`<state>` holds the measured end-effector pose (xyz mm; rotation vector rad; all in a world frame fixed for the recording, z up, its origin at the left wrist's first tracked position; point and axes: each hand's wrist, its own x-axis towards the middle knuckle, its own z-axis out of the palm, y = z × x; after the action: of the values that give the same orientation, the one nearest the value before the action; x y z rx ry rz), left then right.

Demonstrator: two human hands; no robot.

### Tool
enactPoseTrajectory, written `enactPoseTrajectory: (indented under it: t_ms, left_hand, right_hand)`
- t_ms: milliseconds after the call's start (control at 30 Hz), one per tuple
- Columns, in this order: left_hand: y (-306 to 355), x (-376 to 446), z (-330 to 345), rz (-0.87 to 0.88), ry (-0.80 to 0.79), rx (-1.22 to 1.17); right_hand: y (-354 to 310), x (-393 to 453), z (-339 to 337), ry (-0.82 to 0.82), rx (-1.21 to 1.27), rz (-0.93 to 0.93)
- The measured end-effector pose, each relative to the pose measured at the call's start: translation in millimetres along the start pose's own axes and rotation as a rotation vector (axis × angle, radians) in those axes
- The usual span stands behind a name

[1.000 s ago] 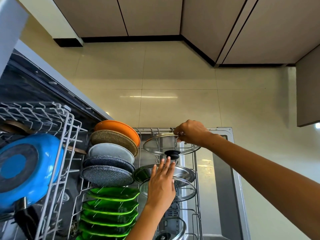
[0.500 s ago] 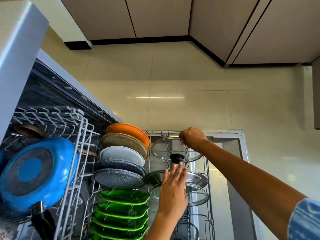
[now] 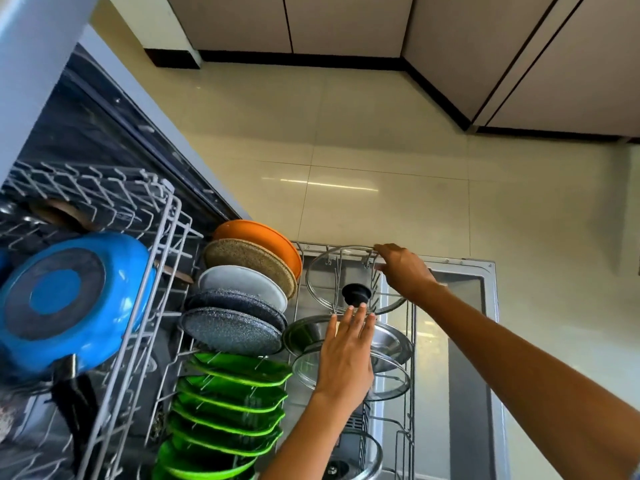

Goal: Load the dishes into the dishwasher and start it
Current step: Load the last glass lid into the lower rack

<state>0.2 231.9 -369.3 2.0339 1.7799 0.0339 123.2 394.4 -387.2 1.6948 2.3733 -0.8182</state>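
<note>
left hand (image 3: pixel 346 358) flat, fingers straight; right hand (image 3: pixel 403 270) reaching, fingers curled.

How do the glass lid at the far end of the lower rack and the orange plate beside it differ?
The glass lid is see-through with a metal rim and a black knob; the orange plate is opaque and has no knob. The right hand holds the lid's rim; no hand touches the plate. Both are round and stand on edge in the lower rack.
</note>
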Motion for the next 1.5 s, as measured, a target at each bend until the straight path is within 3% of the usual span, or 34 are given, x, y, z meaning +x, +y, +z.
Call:
enactPoseTrajectory:
  t_ms: [300,567,833,1000,1167,1367,1500]
  left_hand:
    - [7.6,0.0,-4.5,-0.017,0.016,0.037]
    - [58.2,-21.2,-9.4,-0.21,0.13,0.055]
    - [184.8,-97.5,58.3,-0.576,0.3,-0.006]
    - [240.5,-115.6,128.1,-0.701,0.172,-0.128]
    - [240.6,-77.9,167.8,-0.831,0.27,-0.131]
    - [217.3,-36.3,178.2,-0.98,0.398,-0.139]
    - [211.3,-34.5,182.5,-0.985,0.376,-0.134]
  right_hand:
    - [29.8,-59.8,-23.3,0.155,0.122,-0.134]
    - [68.9,-129.3,-37.7,0.135,0.083,-0.257]
    - [118.5,-203.5,-17.9,-0.06,-0.223,-0.48]
    - [124.2,-221.3,13.7,-0.064,-0.415,-0.746]
    - [124.7,-195.6,61.3,-0.032,-0.598,-0.966]
    - [125.9,-160.5,84.1,0.059,-0.677,-1.05]
    - [120.3,-149.0,89.3,0.046,-0.693,-1.065]
